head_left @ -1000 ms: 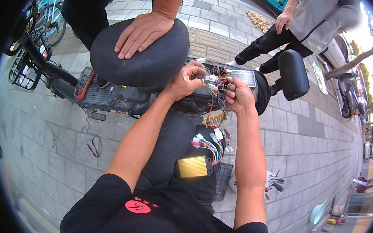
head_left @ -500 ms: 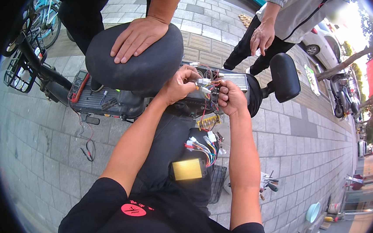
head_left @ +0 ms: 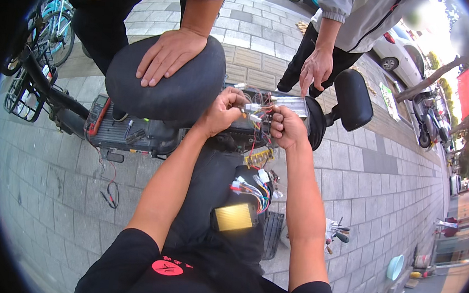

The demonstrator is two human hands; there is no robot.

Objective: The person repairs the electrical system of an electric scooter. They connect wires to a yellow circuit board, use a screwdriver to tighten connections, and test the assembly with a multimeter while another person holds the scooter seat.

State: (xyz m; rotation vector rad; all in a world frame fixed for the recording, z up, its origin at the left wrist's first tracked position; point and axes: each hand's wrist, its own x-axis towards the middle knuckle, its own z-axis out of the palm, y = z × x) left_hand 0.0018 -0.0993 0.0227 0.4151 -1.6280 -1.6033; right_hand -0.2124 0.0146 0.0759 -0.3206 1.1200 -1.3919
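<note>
My left hand [head_left: 220, 112] is curled among coloured wires and white connectors [head_left: 253, 108] in the open body of an electric scooter [head_left: 235, 125]. Opposite it, my right hand [head_left: 285, 127] pinches wires beside a silver finned controller [head_left: 292, 104]. Below them hangs a yellow terminal block [head_left: 259, 157], and a gold controller [head_left: 233, 216] with coloured leads rests on my leg. The black seat [head_left: 162, 99] is raised to the left, with one person's hand [head_left: 167, 58] flat on it. A second person's hand [head_left: 316, 67] hangs with fingers pointing down above the silver controller.
A red-cased multimeter [head_left: 96, 113] with dangling leads lies on the footboard [head_left: 130, 135]. A backrest [head_left: 352, 101] juts out right, tools [head_left: 337, 237] and a light-blue basin [head_left: 394, 266] lower right. Bicycles [head_left: 56, 33] stand left, a motorcycle [head_left: 426, 123] and white car [head_left: 402, 49] right.
The person in the grey jacket has brought a hand down and inward toward the controller. The view has shifted slightly; my two hands stay at the wires.
</note>
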